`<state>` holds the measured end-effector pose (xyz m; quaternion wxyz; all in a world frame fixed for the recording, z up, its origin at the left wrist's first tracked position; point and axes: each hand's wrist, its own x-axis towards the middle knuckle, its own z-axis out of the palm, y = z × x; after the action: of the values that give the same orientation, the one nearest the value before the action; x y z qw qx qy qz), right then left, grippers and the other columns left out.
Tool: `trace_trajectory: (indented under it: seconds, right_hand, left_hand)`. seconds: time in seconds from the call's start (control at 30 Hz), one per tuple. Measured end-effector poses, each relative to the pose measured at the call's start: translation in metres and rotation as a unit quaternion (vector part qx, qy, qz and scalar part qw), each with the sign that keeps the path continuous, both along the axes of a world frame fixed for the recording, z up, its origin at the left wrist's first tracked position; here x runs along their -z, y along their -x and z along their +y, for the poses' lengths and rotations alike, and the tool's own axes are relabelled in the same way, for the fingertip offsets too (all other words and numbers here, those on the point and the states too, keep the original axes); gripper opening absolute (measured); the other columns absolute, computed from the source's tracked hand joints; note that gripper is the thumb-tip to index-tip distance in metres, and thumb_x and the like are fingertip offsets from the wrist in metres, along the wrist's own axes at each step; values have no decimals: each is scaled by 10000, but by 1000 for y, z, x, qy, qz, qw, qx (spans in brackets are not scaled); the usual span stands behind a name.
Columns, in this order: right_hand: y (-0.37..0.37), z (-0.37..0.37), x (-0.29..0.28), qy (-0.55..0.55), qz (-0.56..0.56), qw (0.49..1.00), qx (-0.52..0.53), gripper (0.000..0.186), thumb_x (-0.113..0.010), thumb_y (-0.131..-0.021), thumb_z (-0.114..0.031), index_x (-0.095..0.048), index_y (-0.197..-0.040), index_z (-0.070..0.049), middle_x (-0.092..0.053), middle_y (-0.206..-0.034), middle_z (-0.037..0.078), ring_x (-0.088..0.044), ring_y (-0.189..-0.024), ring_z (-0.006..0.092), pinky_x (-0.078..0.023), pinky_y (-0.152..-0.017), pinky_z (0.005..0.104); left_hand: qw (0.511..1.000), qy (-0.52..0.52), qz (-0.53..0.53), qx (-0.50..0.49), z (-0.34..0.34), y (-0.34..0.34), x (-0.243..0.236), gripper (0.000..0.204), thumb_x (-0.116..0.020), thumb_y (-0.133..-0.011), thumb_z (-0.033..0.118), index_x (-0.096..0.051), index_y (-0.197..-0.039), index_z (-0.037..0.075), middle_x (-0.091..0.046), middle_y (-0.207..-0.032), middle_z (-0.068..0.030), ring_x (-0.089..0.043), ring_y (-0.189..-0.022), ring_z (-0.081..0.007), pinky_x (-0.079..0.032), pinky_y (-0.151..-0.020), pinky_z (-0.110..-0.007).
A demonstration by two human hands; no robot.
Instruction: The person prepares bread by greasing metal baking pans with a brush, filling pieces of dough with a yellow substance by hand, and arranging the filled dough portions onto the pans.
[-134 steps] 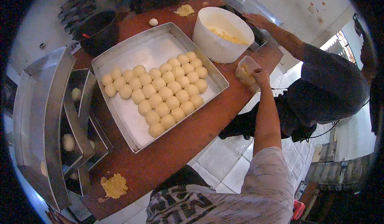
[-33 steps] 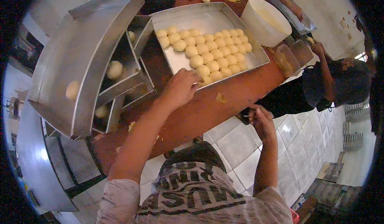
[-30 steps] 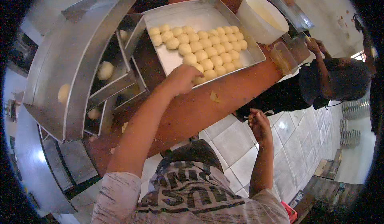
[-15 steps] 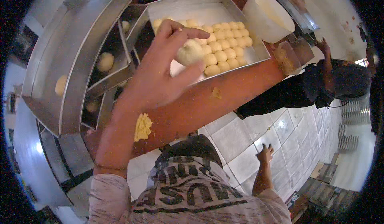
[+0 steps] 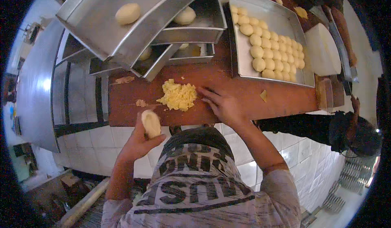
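Note:
My left hand [image 5: 136, 143] holds a pale dough piece [image 5: 151, 123] at the near edge of the reddish wooden table [image 5: 228, 101]. My right hand [image 5: 223, 105] rests on the table with fingers spread, its fingertips touching the right side of a crumbly yellow filling pile [image 5: 177, 96]. A large metal tray [image 5: 277, 71] with several rows of round dough balls [image 5: 266, 44] lies to the right beyond my right hand.
Stacked slanted metal trays [image 5: 134, 24] hold single dough balls [image 5: 127, 13] at upper left. A white tub [image 5: 324, 51] stands past the big tray. Another person [image 5: 350, 130] crouches at right on the white tiled floor. A small yellow scrap [image 5: 264, 95] lies on the table.
My left hand lifted a dough ball from the tray and brought it down to the table's near edge. My right hand rose from beside my body to the yellow filling pile.

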<state>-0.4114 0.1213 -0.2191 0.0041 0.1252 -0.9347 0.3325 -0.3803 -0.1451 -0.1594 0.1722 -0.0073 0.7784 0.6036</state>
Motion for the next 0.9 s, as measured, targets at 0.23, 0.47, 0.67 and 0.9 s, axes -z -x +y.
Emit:
trace_trajectory:
  seconds: [0.23,0.47,0.67,0.9]
  right_hand:
    - [45,-14,12,-115,75,964,-227,467,-568,-747,-93,-507,-1205,-162,-508,-1221,98,-491,-1085,304,-409,-915,399]
    - [36,8,-1,-43,-30,987,-150,286,-594,-794,-113,-593,-1076,-67,-589,-1084,108,-572,-951,281,-462,-834,341]
    - [8,-19,-75,514,-286,804,84,177,-635,-790,-89,-643,-937,9,-652,-917,72,-607,-871,185,-484,-764,259]
    - [4,-33,-63,122,59,989,57,268,-620,-764,-30,-625,-1030,-61,-594,-1051,103,-581,-870,204,-474,-753,281]
  left_hand:
    - [987,-64,-107,-103,-24,-11,8,310,-502,-895,176,-447,-1150,9,-515,-976,-53,-486,-862,-109,-431,-716,-244]
    - [945,205,247,70,5,19,2,295,-540,-838,69,-488,-1120,0,-440,-1166,-144,-489,-996,-213,-420,-819,-300]
    - [994,-26,101,-37,51,48,10,315,-596,-810,117,-527,-1091,-8,-548,-1055,-131,-539,-978,-214,-408,-862,-308]
    - [931,-340,-106,-78,79,45,23,457,-558,-804,107,-425,-1230,10,-514,-1171,-115,-509,-1074,-222,-377,-953,-326]
